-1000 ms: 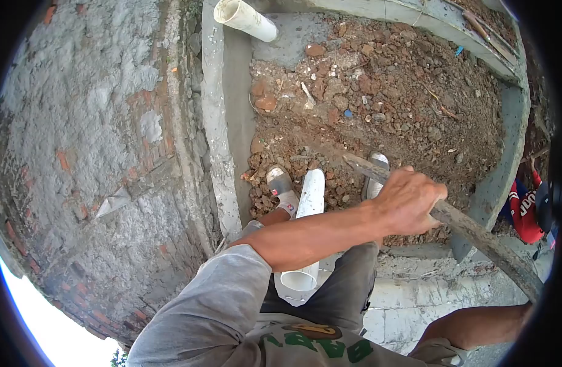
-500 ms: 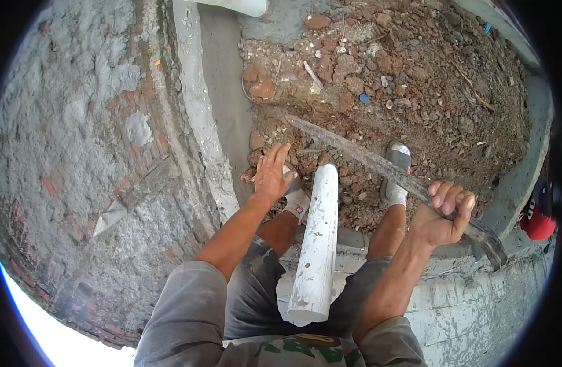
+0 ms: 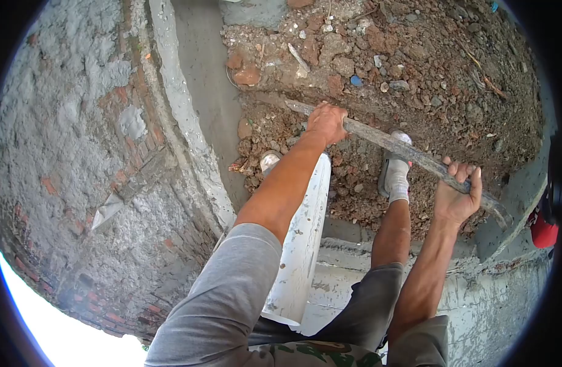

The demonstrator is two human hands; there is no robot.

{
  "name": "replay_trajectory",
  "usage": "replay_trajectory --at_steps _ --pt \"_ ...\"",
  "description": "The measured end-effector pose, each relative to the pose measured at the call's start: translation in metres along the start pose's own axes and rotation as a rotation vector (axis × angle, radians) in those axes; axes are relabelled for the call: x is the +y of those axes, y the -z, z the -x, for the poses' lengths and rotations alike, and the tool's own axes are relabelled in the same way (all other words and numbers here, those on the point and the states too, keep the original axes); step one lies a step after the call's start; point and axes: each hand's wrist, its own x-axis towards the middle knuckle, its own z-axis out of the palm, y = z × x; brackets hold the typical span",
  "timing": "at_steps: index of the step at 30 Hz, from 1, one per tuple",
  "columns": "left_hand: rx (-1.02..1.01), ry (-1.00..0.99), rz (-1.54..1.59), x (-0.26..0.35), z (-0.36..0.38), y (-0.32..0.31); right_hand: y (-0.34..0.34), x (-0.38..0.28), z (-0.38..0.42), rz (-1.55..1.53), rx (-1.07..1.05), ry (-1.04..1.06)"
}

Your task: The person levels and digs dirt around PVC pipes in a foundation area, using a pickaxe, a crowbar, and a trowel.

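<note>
A long, slightly curved wooden handle (image 3: 394,144) slants across the loose soil (image 3: 366,183). Near its far-left end, my left hand (image 3: 327,122) is closed around it. My right hand (image 3: 457,194) grips it from below close to the bent right end, with fingers curled over the wood. Whatever is fixed to the far-left end blends into the dirt, so I cannot make it out. Beneath my left forearm a white, mud-spotted pipe (image 3: 302,238) stands between my legs, partly covered by the arm.
A concrete edge (image 3: 177,92) and a rough mortared brick wall (image 3: 73,122) run along the left. Rubble and a blue cap (image 3: 356,81) lie in the soil ahead. My shoe (image 3: 396,159) stands in the dirt. Something red (image 3: 543,231) shows at the right edge.
My left hand was open above the soil and has moved right and up onto the handle, closing on it. My right hand has shifted slightly right with the handle.
</note>
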Motion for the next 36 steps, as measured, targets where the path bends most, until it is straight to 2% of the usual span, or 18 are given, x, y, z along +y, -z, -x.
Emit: replay_trajectory --at_steps 1,3,5,9,11,12,15,19,21,23,25,27,28,29,30,31,33,36 --pt "-0.007 0.009 -0.004 -0.005 0.015 -0.001 0.002 -0.001 0.027 0.007 -0.03 -0.01" --pt "-0.185 -0.048 -0.063 -0.003 0.035 0.019 -0.019 -0.005 0.074 0.107 0.052 0.012" --pt "-0.032 -0.128 -0.042 0.008 0.06 0.021 -0.027 -0.043 0.088 0.097 -0.029 0.073" --pt "0.106 -0.218 0.081 0.107 0.125 0.064 -0.018 -0.151 0.06 -0.043 -0.161 0.087" --pt "0.168 -0.393 0.177 0.138 0.133 0.069 -0.018 -0.205 0.055 -0.076 -0.205 0.115" --pt "0.058 -0.362 0.19 0.163 0.139 0.091 -0.022 -0.228 0.062 -0.059 -0.232 0.149" --pt "-0.026 -0.406 0.219 0.213 0.143 0.123 -0.052 -0.29 0.078 0.037 -0.355 0.272" --pt "0.177 -0.616 0.382 0.265 0.156 0.15 -0.096 -0.389 0.078 0.17 -0.647 0.243" --pt "0.174 -0.662 0.379 0.273 0.162 0.168 -0.125 -0.402 0.078 0.181 -0.488 0.366" --pt "0.171 -0.662 0.382 0.255 0.154 0.169 -0.141 -0.386 0.074 0.183 -0.329 0.509" --pt "0.217 -0.593 0.32 0.209 0.134 0.153 -0.139 -0.302 0.056 0.084 -0.426 0.534" --pt "0.218 -0.4 0.223 0.107 0.096 0.114 -0.091 -0.179 0.031 -0.043 -0.333 0.395" --pt "0.157 -0.225 0.15 0.03 0.073 0.099 -0.109 -0.053 0.029 0.073 -0.003 0.401" --pt "0.081 -0.062 0.09 -0.05 0.064 0.074 -0.104 0.014 0.032 0.013 0.149 0.37" --pt "0.126 -0.071 -0.171 -0.098 0.079 0.061 -0.083 0.016 0.039 -0.04 0.107 0.342" --pt "0.106 0.0 -0.127 -0.113 0.08 0.057 -0.081 0.019 0.04 -0.039 0.104 0.36" --pt "0.035 0.063 -0.06 -0.095 0.103 0.032 -0.079 0.011 0.061 0.029 0.009 0.265" --pt "0.259 0.17 0.054 -0.054 0.104 0.037 -0.064 0.013 0.059 0.014 -0.012 0.236"
